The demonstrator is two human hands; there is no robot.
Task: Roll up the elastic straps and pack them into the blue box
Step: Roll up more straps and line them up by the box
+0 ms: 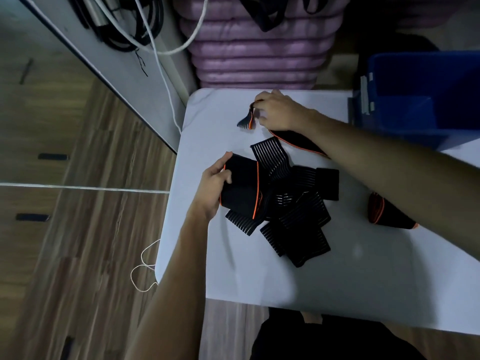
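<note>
A black strap point(293, 137) trimmed in orange runs across the white bench point(337, 276), its far end pinched in the fingers of the right hand point(279, 110), where a short curled tip of the band hangs just beside the thumb. The strap passes under that wrist and forearm toward the person; how far it goes beneath the arm cannot be seen. The left hand point(213, 189) grips the near edge of a wider orange-edged band point(242, 188), thumb on top and fingers curled under. That band lies against a loose pile point(296, 216) of ribbed black straps, crossed over one another just beyond the left hand's fingertips. What appears to be a finished roll point(384, 213) sits on the bench below the right forearm, well apart from the pile. The blue box point(426, 100) stands open at the bench's far corner, past the right elbow side; its contents cannot be made out. The work looks to be at the start of a roll: an end has been found and lifted. The next move likely calls for turning that end over on itself while the other hand keeps the band taut and flat.
</note>
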